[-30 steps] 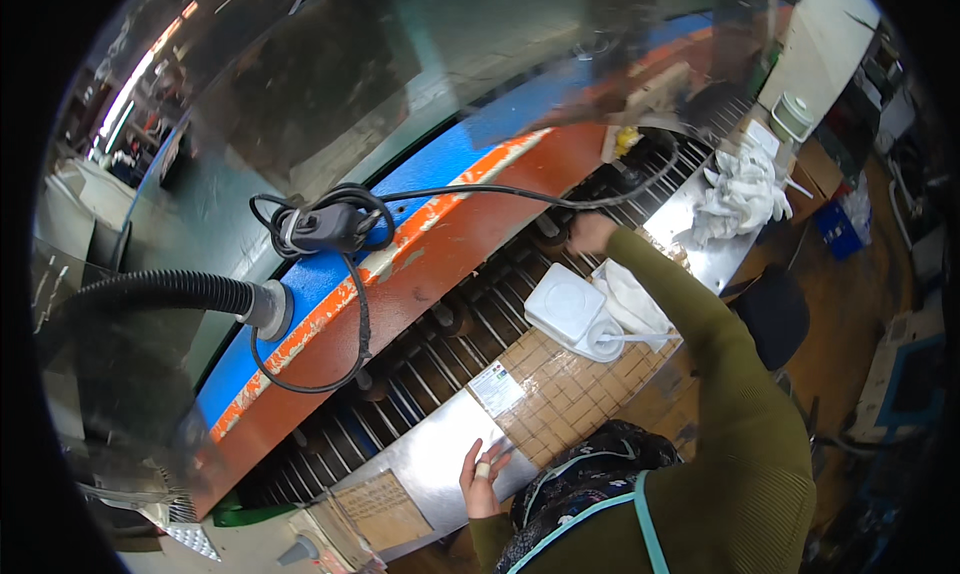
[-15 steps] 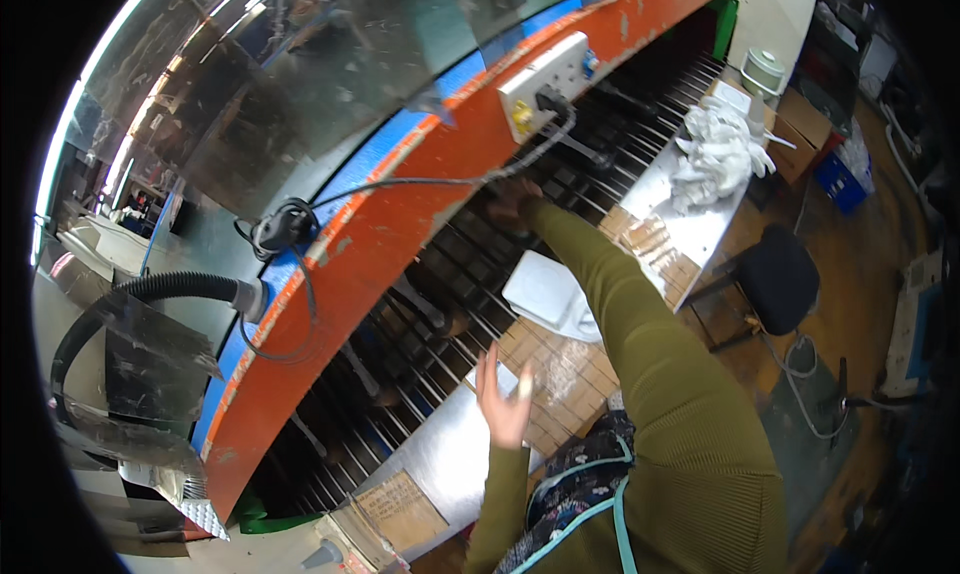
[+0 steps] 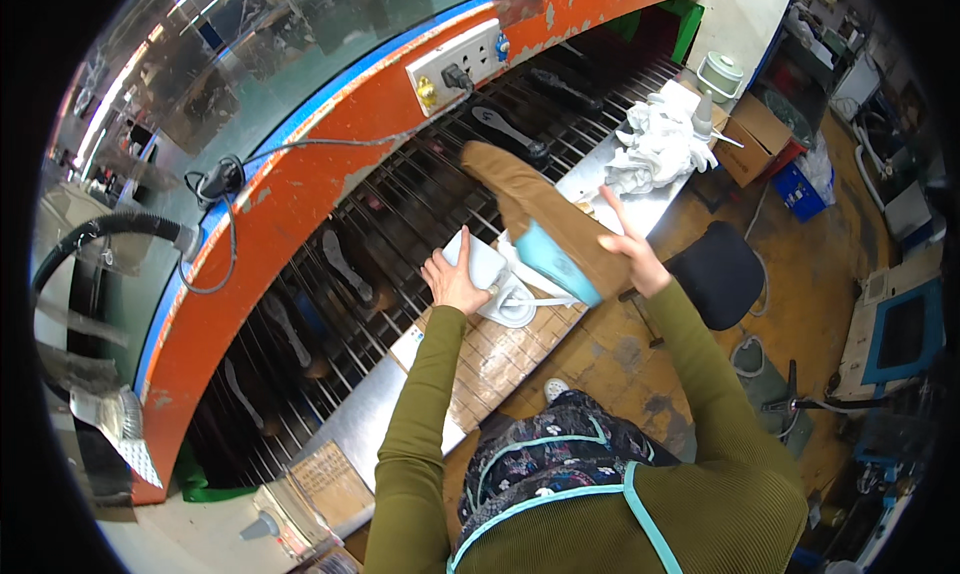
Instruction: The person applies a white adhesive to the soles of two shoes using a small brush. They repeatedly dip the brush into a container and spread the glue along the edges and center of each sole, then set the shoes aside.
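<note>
My right hand (image 3: 640, 252) grips one end of a brown boot (image 3: 550, 204) with a light blue underside, tilted above the ledge and the wire rack. Its narrower brown end points away toward the rack. Closed on the near side of a white plastic container (image 3: 482, 258) is my left hand (image 3: 457, 282), its index finger lying along the edge. A pale stick (image 3: 540, 301) crosses the container's rounded near part. The container stands on brown tape-covered cardboard (image 3: 495, 374) along the ledge.
The wire rack (image 3: 395, 319) carries several dark shoes with pale soles (image 3: 345, 264), under an orange arched frame (image 3: 270, 239) with a power strip (image 3: 455, 69). White crumpled cloths (image 3: 660, 149) lie at the ledge's far right. A black stool (image 3: 715, 274) stands beside it.
My right hand has come back from over the rack and now holds the brown boot. My left hand, open before, has moved onto the white container. The view has shifted.
</note>
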A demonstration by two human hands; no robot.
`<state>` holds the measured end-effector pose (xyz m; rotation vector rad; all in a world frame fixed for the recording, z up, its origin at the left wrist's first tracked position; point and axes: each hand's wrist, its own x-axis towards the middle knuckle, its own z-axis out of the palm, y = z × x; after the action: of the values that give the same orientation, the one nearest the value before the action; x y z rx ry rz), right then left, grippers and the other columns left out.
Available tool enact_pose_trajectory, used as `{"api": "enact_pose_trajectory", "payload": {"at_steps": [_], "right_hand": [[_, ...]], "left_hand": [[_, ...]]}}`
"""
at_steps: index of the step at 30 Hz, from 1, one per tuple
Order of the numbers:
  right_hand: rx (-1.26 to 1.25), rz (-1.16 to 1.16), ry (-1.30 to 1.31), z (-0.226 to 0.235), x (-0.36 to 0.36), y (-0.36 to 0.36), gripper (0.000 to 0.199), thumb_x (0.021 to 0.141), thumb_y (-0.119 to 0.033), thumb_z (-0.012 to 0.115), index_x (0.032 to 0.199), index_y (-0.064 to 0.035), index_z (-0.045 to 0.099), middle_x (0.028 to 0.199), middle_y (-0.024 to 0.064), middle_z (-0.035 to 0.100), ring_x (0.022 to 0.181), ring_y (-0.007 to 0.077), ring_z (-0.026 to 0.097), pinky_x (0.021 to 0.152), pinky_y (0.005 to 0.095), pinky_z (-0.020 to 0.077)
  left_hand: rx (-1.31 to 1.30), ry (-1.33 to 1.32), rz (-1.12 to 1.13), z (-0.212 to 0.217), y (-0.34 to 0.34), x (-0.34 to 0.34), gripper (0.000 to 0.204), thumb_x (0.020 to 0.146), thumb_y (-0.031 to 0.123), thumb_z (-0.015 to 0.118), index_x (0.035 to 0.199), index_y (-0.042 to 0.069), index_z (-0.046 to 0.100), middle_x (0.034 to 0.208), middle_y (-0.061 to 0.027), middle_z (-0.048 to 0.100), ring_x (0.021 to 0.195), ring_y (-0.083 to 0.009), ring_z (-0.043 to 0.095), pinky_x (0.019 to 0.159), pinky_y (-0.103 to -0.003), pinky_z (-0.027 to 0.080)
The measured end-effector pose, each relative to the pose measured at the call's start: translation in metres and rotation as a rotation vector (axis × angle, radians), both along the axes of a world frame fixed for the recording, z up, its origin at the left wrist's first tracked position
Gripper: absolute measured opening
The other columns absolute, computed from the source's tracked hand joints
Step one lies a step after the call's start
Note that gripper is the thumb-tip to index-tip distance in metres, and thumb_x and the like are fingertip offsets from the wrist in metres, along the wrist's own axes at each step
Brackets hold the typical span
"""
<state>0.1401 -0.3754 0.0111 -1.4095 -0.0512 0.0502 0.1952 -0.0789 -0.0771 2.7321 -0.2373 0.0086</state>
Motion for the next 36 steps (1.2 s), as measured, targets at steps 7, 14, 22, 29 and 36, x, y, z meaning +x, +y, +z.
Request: {"api": "enact_pose_trajectory", "payload": {"at_steps": [7,14,22,29,36], "right_hand": [[-0.102,-0.012,-0.018,0.021,-0.103,-0.058,0.111,0.064,-0.029,0.066,0.154,-0.0115,0.005,0.113,0.0125,0.059,0.085,0.0142,0.056,0.082,0.0262,0.0411],[-0.016,0.352,-0.071,0.053,-0.116,-0.041,0.125,0.052,-0.023,0.077,0.153,-0.0066,0.005,0.113,0.0179,0.06,0.104,0.0247,0.057,0.096,0.0314,0.037],[-0.128,0.281,-0.137,-0.03,-0.083,0.043,0.047,0.091,-0.028,0.059,0.132,-0.0047,0.052,0.101,0.0116,0.064,0.101,0.0227,0.058,0.089,0.0344,0.0456],[-1.375,0.058,-0.461,-0.135,-0.079,0.084,0.044,0.079,-0.023,0.067,0.118,-0.0083,0.053,0.097,0.0193,0.058,0.105,0.036,0.052,0.099,0.0619,0.0297],[-1.449,0.073,-0.398,-0.137,-0.069,0.077,0.032,0.079,-0.017,0.064,0.111,-0.0204,0.062,0.085,0.0125,0.062,0.082,0.0325,0.062,0.094,0.0583,0.0312]], "left_hand": [[0.002,0.138,0.034,0.03,-0.014,-0.053,0.141,0.045,0.055,0.088,0.153,0.028,0.001,0.149,-0.039,0.003,0.141,-0.0511,-0.002,0.108,-0.067,0.002],[-1.762,0.995,-0.236,0.057,-0.034,-0.196,0.121,0.056,0.036,0.09,0.149,0.004,0.019,0.152,-0.0167,0.026,0.139,-0.0305,0.03,0.114,-0.043,0.024],[-2.131,0.441,0.048,0.012,0.01,-0.284,0.101,0.058,0.035,0.09,0.141,0.007,0.04,0.144,-0.0105,0.044,0.132,-0.0306,0.04,0.112,-0.051,0.029],[-1.935,-0.266,0.067,0.059,0.054,-0.295,0.108,0.057,0.042,0.089,0.144,0.009,0.034,0.148,-0.01,0.037,0.137,-0.0333,0.032,0.114,-0.053,0.025],[-1.698,-0.738,0.212,0.056,0.094,-0.3,0.112,0.053,0.043,0.091,0.144,0.01,0.034,0.149,-0.0077,0.036,0.138,-0.0306,0.031,0.115,-0.05,0.024]]}}
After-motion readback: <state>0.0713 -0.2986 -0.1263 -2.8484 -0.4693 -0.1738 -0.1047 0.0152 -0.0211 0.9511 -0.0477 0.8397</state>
